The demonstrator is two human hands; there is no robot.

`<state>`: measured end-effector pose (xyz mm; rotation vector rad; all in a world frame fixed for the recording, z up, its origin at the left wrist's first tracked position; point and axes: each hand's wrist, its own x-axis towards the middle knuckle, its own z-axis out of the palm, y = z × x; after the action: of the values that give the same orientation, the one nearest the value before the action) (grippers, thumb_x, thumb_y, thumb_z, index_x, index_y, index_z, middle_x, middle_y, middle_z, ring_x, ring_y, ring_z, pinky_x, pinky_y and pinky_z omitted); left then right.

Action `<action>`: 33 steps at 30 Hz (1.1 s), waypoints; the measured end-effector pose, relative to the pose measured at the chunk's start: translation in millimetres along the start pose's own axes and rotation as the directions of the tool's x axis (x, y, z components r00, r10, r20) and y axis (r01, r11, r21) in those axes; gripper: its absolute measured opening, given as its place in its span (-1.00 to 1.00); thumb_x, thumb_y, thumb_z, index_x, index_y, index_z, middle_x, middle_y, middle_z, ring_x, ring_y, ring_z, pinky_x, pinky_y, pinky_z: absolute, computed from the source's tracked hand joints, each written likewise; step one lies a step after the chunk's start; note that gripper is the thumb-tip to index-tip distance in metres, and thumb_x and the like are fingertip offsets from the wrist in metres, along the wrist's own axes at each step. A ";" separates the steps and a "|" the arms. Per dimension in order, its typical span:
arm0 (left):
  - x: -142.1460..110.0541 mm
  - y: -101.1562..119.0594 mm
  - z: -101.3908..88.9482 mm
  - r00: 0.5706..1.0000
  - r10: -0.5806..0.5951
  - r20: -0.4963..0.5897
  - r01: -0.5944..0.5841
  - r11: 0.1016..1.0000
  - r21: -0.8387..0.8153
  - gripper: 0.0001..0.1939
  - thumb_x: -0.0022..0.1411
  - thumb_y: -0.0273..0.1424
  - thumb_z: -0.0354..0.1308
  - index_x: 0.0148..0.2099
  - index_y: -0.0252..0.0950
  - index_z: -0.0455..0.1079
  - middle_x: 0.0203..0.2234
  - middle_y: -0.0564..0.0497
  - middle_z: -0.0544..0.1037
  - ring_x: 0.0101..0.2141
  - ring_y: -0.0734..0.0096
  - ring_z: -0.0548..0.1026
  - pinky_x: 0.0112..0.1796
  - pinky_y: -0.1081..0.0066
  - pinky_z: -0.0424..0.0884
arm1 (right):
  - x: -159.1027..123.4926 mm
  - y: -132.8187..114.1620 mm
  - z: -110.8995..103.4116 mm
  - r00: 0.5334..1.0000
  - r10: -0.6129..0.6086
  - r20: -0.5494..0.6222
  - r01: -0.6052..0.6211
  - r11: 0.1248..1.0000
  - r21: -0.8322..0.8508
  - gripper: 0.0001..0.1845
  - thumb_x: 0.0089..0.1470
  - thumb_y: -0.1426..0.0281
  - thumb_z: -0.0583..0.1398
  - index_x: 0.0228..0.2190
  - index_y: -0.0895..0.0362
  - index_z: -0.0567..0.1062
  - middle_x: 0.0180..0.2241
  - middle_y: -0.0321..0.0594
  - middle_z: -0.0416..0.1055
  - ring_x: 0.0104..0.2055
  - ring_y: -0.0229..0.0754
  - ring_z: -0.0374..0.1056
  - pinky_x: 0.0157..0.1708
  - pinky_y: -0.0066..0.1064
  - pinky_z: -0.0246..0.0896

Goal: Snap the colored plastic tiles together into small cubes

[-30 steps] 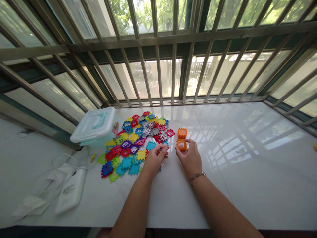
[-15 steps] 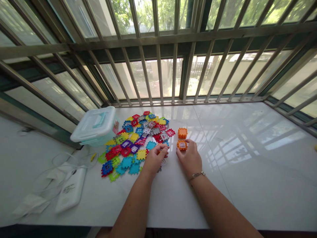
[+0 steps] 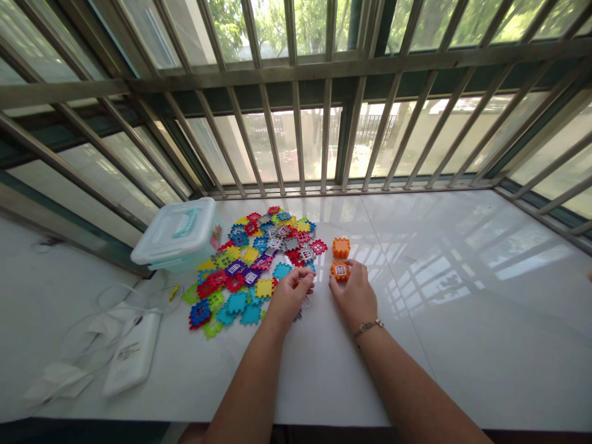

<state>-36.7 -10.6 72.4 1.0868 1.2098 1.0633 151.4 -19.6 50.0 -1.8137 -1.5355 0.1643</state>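
My right hand [image 3: 358,296] has its thumb and fingers around a short stack of orange notched building tiles [image 3: 340,271]. The top tile carries a white window insert. Directly behind it, apart from the hand, sits a second stack of plain orange tiles [image 3: 341,248]. At the right edge of the pile, my left hand [image 3: 287,300] is closed with thumb against curled fingers; whatever it may hold is hidden. Around it lie a yellow tile [image 3: 265,288], a light-blue tile [image 3: 282,270] and a white window piece [image 3: 306,302], partly covered by the hand.
Mixed coloured tiles [image 3: 235,282] spread over the left middle of the white table [image 3: 472,345]. Behind them at left stands a lidded pale-teal plastic box [image 3: 178,231]. A white power bank [image 3: 132,354] lies at front left among cables. Metal window bars [image 3: 296,148] border the back.
Almost nothing differs. Both hands keep their places, and the tile stacks and the pile stay where they were.
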 end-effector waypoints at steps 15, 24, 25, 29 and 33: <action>0.1 2.1 5.3 0.999 -0.034 -0.001 0.034 0.982 -0.184 -0.39 0.23 -0.32 0.32 0.32 -0.12 0.42 -0.05 -0.04 0.65 -0.24 0.35 0.67 -0.11 0.30 0.64 | -0.3 3.6 1.8 0.999 -0.041 -0.011 0.041 0.999 0.014 -0.49 0.31 0.11 0.24 0.16 0.07 0.34 0.17 0.05 0.39 0.00 0.06 0.53 -0.20 -0.16 0.51; 8.0 -12.9 4.3 1.000 -0.019 -0.002 0.018 0.972 -0.234 -0.47 0.23 -0.13 0.51 0.09 -0.22 0.39 0.02 -0.20 0.70 0.00 0.17 0.69 0.13 0.12 0.57 | -0.8 -2.1 -5.3 0.989 -0.111 -0.100 0.128 0.975 0.181 -0.64 0.39 0.16 0.18 0.10 0.06 0.36 0.08 0.00 0.44 -0.06 -0.02 0.50 -0.16 -0.17 0.52; 8.3 -13.6 3.5 1.000 -0.001 -0.009 -0.001 0.980 -0.201 -0.49 0.23 -0.10 0.51 0.04 -0.22 0.41 0.00 -0.20 0.70 0.01 0.15 0.69 0.13 0.11 0.56 | -2.0 -4.0 -6.4 0.989 -0.124 -0.086 0.140 0.968 0.210 -0.66 0.40 0.16 0.18 0.08 0.06 0.37 0.04 -0.05 0.46 -0.18 -0.09 0.49 -0.20 -0.21 0.50; 4.7 -9.3 0.9 0.991 0.137 0.007 -0.137 0.990 -0.017 -0.75 0.31 -0.20 0.42 -0.09 -0.21 0.53 0.04 -0.18 0.70 0.08 0.09 0.65 0.16 0.10 0.53 | -7.6 -10.5 -8.9 0.975 -0.224 0.002 0.213 0.926 0.311 -0.71 0.40 0.14 0.20 0.02 0.03 0.42 -0.14 -0.23 0.52 -0.46 -0.28 0.33 -0.35 -0.34 0.38; 0.1 -2.0 -0.6 0.969 0.248 0.019 -0.248 0.963 0.104 -0.92 0.24 -0.42 0.34 -0.19 -0.19 0.62 0.21 -0.17 0.62 0.21 0.03 0.58 0.19 0.09 0.51 | -10.6 -12.7 -10.5 0.953 -0.296 0.063 0.254 0.895 0.367 -0.68 0.35 0.10 0.25 -0.02 0.03 0.44 -0.19 -0.26 0.57 -0.52 -0.30 0.31 -0.43 -0.38 0.30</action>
<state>-37.2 -10.8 70.4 1.3498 1.1567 1.1952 144.0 -33.7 61.3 -1.3078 -1.7018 0.3922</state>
